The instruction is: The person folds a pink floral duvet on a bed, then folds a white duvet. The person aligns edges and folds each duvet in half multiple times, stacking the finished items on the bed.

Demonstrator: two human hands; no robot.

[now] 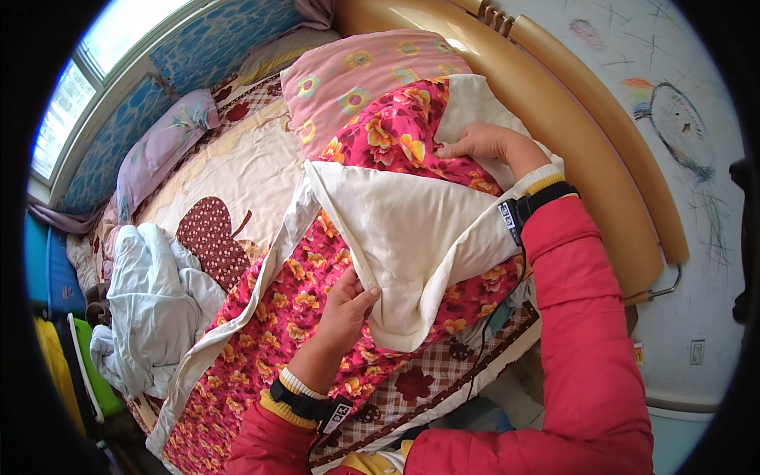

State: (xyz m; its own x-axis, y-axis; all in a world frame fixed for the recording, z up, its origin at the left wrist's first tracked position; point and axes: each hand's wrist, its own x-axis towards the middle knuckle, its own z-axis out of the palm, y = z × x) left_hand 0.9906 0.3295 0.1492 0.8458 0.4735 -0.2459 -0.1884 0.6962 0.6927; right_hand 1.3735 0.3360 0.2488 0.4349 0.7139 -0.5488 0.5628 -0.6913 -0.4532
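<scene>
A magenta quilt (261,340) with orange and yellow flowers lies across the bed, edged in white. A flap of its white underside (419,214) is turned back over the flowered face. At the flap's near left edge, my left hand (344,309) is closed, pinching the white cloth between thumb and fingers. Farther away to the right, my right hand (491,146) is closed on the quilt where flowered and white cloth meet. Its thumb shows on top, while the other fingers are partly hidden. Beyond it lies a pink flowered quilt (356,75), partly covered by the magenta one.
A crumpled pale blue cloth (154,301) and a lilac pillow (162,146) lie on the left of the bed. The curved wooden headboard (586,134) stands on the right against a scribbled wall (697,229). A dark cable (483,348) hangs from my right wrist strap.
</scene>
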